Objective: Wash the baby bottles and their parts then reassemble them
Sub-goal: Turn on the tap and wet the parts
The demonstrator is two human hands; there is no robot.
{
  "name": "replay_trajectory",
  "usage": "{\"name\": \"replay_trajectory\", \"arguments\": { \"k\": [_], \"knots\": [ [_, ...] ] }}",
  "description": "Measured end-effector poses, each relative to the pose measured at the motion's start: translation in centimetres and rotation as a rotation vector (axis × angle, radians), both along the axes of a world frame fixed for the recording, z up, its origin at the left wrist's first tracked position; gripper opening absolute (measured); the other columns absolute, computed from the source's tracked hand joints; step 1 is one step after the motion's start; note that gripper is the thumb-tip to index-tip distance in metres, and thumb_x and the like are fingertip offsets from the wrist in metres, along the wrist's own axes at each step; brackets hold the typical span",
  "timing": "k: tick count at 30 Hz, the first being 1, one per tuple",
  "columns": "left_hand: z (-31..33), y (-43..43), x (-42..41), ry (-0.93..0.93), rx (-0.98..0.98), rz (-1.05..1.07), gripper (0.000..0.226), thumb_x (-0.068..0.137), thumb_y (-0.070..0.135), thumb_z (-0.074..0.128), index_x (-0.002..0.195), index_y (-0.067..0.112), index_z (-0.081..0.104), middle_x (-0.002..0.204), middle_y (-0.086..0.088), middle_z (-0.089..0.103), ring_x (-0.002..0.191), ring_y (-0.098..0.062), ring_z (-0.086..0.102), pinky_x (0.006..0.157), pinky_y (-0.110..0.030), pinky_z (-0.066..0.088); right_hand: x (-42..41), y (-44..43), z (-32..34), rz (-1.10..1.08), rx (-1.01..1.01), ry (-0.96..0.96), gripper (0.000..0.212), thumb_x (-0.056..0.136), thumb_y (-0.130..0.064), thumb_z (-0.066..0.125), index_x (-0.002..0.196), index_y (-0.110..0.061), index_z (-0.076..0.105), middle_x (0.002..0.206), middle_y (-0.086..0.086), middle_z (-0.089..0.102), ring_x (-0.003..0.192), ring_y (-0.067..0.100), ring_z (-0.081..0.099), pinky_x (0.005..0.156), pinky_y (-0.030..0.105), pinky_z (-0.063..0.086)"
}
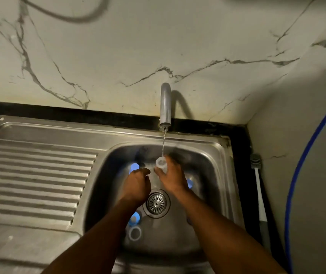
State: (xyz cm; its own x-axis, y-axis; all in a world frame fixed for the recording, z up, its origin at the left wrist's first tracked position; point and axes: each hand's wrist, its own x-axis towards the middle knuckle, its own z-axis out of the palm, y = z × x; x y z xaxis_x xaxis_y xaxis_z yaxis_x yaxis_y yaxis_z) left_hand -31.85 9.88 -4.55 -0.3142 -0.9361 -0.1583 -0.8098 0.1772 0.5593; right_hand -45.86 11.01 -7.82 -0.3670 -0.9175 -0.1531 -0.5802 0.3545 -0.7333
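Over the steel sink basin [213, 175], my right hand [173, 176] grips a clear baby bottle [161, 164] with its open mouth tilted up under the thin stream of water from the tap [165, 104]. My left hand [137, 183] hovers just left of it with fingers curled; whether it holds anything is hidden. On the basin floor lie blue bottle parts: one at the back left [134, 167], one partly hidden behind my right wrist [190, 183], one near my left forearm [134, 219], and a pale ring [134, 233] in front of it.
The drain strainer [156, 203] sits mid-basin between my wrists. A ribbed draining board [33, 178] extends to the left. A white-handled brush [259, 196] lies on the black counter at the right, beside a blue hose [300, 171]. A marble wall rises behind.
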Motion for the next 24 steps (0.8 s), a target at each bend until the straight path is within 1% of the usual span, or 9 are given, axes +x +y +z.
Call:
{"name": "replay_trajectory", "arguments": {
  "k": [4, 6, 11, 13, 15, 17, 19, 21, 24],
  "knots": [
    [0.7, 1.5, -0.1, 0.051, 0.079, 0.119, 0.037, 0.097, 0.012, 0.055, 0.133, 0.009, 0.062, 0.130, -0.012, 0.066, 0.119, -0.028, 0.061, 0.097, -0.030, 0.045, -0.4, -0.2, 1.0, -0.013, 0.038, 0.006, 0.052, 0.095, -0.043, 0.062, 0.139, -0.018, 0.048, 0.134, 0.011, 0.058, 0.123, 0.031, 0.056, 0.098, 0.038, 0.048],
    [0.9, 2.1, 0.0, 0.082, 0.119, 0.172, 0.040, 0.096, 0.014, 0.057, 0.135, 0.007, 0.059, 0.131, -0.013, 0.065, 0.121, -0.029, 0.060, 0.100, -0.031, 0.046, -0.6, -0.4, 1.4, 0.073, 0.093, 0.032, 0.055, 0.096, -0.044, 0.060, 0.142, -0.019, 0.045, 0.134, 0.010, 0.058, 0.121, 0.031, 0.057, 0.096, 0.037, 0.048],
    [1.7, 2.3, -0.6, 0.225, 0.203, 0.247, 0.045, 0.097, 0.021, 0.059, 0.140, 0.012, 0.054, 0.138, -0.009, 0.060, 0.127, -0.025, 0.057, 0.106, -0.037, 0.045, -0.7, -0.1, 2.4, 0.049, 0.160, -0.118, 0.060, 0.098, -0.047, 0.054, 0.145, -0.015, 0.036, 0.134, 0.009, 0.054, 0.121, 0.032, 0.056, 0.100, 0.046, 0.048],
    [2.8, 2.1, -1.3, 0.312, 0.250, 0.258, 0.049, 0.099, 0.024, 0.058, 0.146, 0.017, 0.048, 0.141, -0.007, 0.057, 0.125, -0.023, 0.057, 0.105, -0.034, 0.045, -1.0, -0.3, 2.8, -0.052, 0.110, -0.325, 0.055, 0.097, -0.047, 0.055, 0.138, -0.012, 0.041, 0.126, 0.009, 0.055, 0.116, 0.032, 0.060, 0.095, 0.043, 0.050],
    [3.5, 2.0, -2.0, 0.410, 0.293, 0.212, 0.054, 0.101, 0.029, 0.057, 0.152, 0.022, 0.039, 0.145, -0.004, 0.053, 0.125, -0.020, 0.056, 0.106, -0.034, 0.045, -1.4, -0.6, 3.5, -0.169, 0.159, -0.576, 0.056, 0.099, -0.049, 0.053, 0.139, -0.011, 0.039, 0.127, 0.010, 0.058, 0.102, 0.025, 0.064, 0.079, 0.036, 0.052],
    [4.3, 2.0, -2.8, 0.457, 0.312, 0.153, 0.060, 0.100, 0.034, 0.060, 0.154, 0.025, 0.035, 0.144, 0.004, 0.049, 0.125, -0.011, 0.048, 0.101, -0.025, 0.040, -1.6, -0.8, 4.1, -0.213, 0.225, -0.746, 0.050, 0.100, -0.052, 0.047, 0.132, -0.013, 0.048, 0.121, 0.011, 0.065, 0.090, 0.021, 0.064, 0.070, 0.031, 0.050],
    [4.2, 1.6, -3.6, 0.540, 0.330, 0.129, 0.066, 0.097, 0.032, 0.065, 0.155, 0.024, 0.034, 0.147, -0.003, 0.050, 0.124, -0.011, 0.048, 0.097, -0.022, 0.041, -1.6, -0.9, 4.6, -0.311, 0.257, -0.951, 0.045, 0.100, -0.056, 0.043, 0.116, -0.017, 0.058, 0.107, 0.012, 0.068, 0.088, 0.022, 0.064, 0.072, 0.034, 0.053],
    [3.9, 1.1, -4.2, 0.563, 0.336, 0.119, 0.067, 0.096, 0.030, 0.066, 0.154, 0.025, 0.035, 0.150, -0.007, 0.048, 0.130, -0.017, 0.050, 0.105, -0.031, 0.045, -1.7, -0.9, 4.9, -0.413, 0.315, -1.139, 0.047, 0.098, -0.059, 0.048, 0.107, -0.014, 0.059, 0.101, 0.014, 0.068, 0.089, 0.025, 0.066, 0.076, 0.038, 0.056],
    [4.2, 0.4, -5.0, 0.593, 0.328, 0.173, 0.052, 0.100, 0.020, 0.059, 0.150, 0.021, 0.043, 0.139, -0.005, 0.056, 0.125, -0.016, 0.054, 0.109, -0.037, 0.045, -1.7, -1.1, 4.8, -0.440, 0.352, -1.295, 0.048, 0.093, -0.050, 0.061, 0.115, -0.007, 0.063, 0.110, 0.020, 0.070, 0.100, 0.031, 0.068, 0.082, 0.042, 0.057]
  ]
}}
